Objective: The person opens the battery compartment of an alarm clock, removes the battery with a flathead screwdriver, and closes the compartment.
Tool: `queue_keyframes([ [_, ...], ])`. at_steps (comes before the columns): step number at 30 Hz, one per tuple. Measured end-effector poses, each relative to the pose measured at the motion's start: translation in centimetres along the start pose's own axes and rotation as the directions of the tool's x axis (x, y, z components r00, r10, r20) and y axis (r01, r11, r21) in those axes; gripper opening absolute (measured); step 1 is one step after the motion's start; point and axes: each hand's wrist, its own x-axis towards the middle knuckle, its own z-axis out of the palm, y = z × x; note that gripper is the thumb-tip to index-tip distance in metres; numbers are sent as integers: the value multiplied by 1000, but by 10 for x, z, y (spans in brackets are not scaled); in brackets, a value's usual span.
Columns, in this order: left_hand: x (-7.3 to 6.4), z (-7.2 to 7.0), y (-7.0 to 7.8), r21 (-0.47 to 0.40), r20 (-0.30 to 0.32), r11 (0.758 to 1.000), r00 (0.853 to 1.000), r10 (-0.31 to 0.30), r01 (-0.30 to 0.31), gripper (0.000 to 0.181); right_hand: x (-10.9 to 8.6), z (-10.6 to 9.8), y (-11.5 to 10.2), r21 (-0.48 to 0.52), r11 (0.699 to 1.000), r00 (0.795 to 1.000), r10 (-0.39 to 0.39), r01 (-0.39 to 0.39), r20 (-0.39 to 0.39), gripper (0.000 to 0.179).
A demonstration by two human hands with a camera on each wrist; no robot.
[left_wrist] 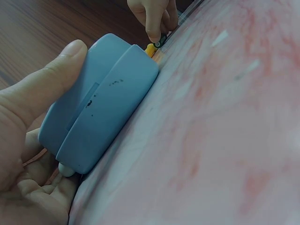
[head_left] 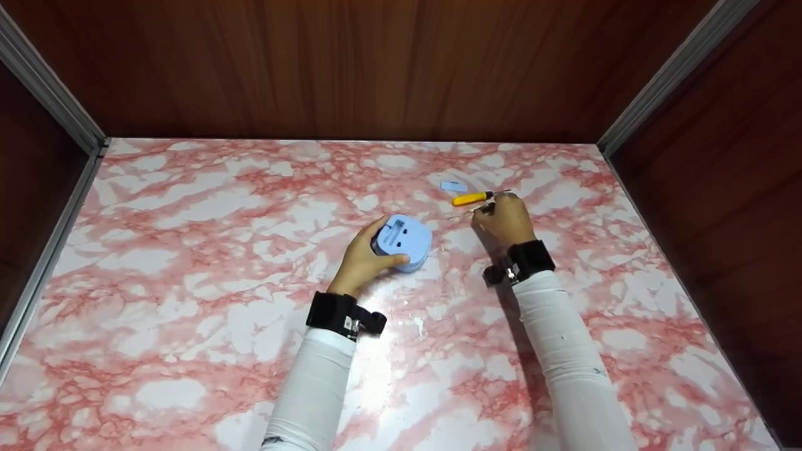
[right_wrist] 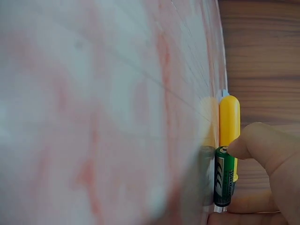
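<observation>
Head view shows your left hand [head_left: 362, 255] holding the blue device [head_left: 413, 241] over the counter [head_left: 188, 351], thumb across the edge of the face with the printed label and two dark holes. Your right hand [head_left: 510, 219] is apart from it, its grip narrow: thumb and finger pinch the green-and-black battery [right_wrist: 224, 176] by its two ends, right beside the yellow-handled tool [head_left: 468, 199].

That end-to-end pinch is your weak point. Any uneven pressure could twist the battery out, and being round, it could roll off across the counter. Whether it is lifted clear or just touching the surface, the right wrist view doesn't settle.

Watch the tool as well: with your fingers so close, a sideways move might knock it into the small pale blue piece [head_left: 453, 186] near its handle. On the left, your one-handed hold on a rounded shell could slip if the thumb slackens.
</observation>
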Motion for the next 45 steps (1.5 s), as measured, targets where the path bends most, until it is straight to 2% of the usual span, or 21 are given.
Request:
queue_keyframes([
  [8,-1,-1,2,-3,4,1000,1000,-10,10,95,-1,-2,2,34,999,1000,-10,9,28,35],
  [21,-1,-1,3,-7,2,1000,1000,-14,14,95,-9,-9,15,121,992,994,-32,20,100,63],
  [27,0,0,1,-9,-1,1000,1000,-14,14,96,-13,-12,12,131,991,991,-19,1,134,73],
  [32,0,-1,1,3,3,1000,1000,-10,10,98,-20,-21,3,196,979,984,13,-47,175,77],
  [34,0,-1,1,7,1,1000,1000,-11,11,98,-24,-23,-2,230,972,979,-1,-47,204,76],
  [37,-1,-1,2,6,7,1000,1000,-14,14,97,-31,-23,-13,283,959,964,-70,-5,255,74],
  [41,-2,-2,2,-2,18,1000,1000,-10,10,95,-39,-17,-28,359,931,931,-184,63,316,76],
  [45,-1,-1,1,-13,14,1000,1000,-5,5,96,-45,-8,-40,375,922,901,-242,97,361,86],
])
